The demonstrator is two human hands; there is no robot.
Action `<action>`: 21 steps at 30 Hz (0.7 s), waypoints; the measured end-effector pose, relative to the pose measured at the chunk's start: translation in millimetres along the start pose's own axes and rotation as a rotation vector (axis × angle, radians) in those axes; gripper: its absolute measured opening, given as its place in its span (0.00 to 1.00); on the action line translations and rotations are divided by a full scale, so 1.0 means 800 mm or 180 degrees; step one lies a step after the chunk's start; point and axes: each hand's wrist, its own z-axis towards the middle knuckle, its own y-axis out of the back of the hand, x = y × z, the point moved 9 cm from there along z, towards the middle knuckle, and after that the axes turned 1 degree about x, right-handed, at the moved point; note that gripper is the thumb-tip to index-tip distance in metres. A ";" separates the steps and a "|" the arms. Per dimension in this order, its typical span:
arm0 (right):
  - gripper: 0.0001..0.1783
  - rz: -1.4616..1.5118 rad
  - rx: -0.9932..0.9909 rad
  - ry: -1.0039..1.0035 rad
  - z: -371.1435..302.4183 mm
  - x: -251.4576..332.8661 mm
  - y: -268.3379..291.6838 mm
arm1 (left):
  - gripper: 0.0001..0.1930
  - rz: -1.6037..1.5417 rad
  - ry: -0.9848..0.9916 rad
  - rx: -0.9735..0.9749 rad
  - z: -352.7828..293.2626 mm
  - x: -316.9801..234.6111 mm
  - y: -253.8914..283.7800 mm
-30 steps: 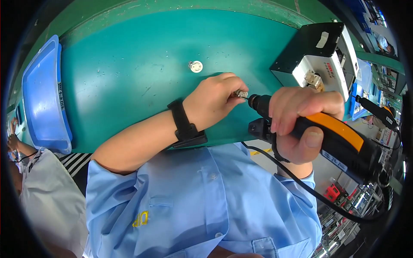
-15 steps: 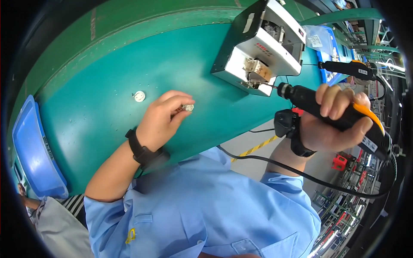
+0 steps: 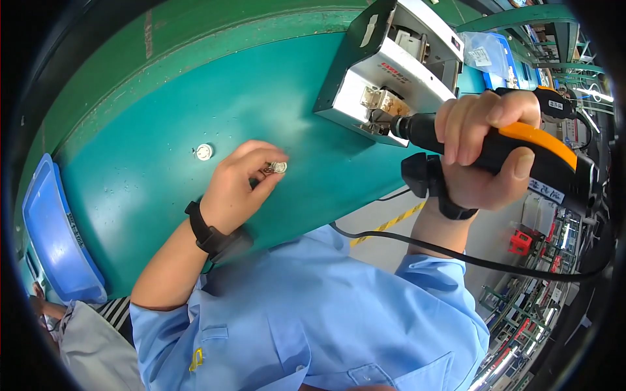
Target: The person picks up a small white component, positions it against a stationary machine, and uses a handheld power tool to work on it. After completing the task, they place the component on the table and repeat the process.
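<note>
Your left hand [image 3: 238, 186] pinches a small round silver metal part [image 3: 279, 167] at its fingertips, just above the green table [image 3: 163, 111], near the middle of its near edge. Your right hand [image 3: 486, 153] wraps around the black and orange electric screwdriver [image 3: 515, 153], held level past the table's near right edge, its black nose at the front of the grey and black box-shaped feeder [image 3: 391, 65] on the table's right end.

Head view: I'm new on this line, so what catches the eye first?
The right hand grips an orange-and-black electric screwdriver, its tip at the grey box-shaped machine at upper right. Mid-bench, the left hand pinches a small silver part on the teal benchtop.
</note>
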 end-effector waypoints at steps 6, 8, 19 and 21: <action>0.15 0.0414 -0.0830 -0.0618 0.024 -0.037 0.036 | 0.13 0.0138 -0.0097 -0.0262 -0.005 0.004 0.004; 0.14 0.0730 -0.1549 -0.0991 0.017 -0.059 0.055 | 0.12 0.0119 -0.0058 -0.0301 -0.003 0.004 0.003; 0.24 0.0752 -0.0307 -0.0330 -0.018 -0.052 -0.103 | 0.11 -0.0232 -0.0115 -0.0455 -0.007 0.010 0.005; 0.25 0.0674 -0.0256 -0.0367 -0.016 -0.055 -0.115 | 0.11 -0.0191 -0.0140 -0.0440 -0.007 0.010 0.005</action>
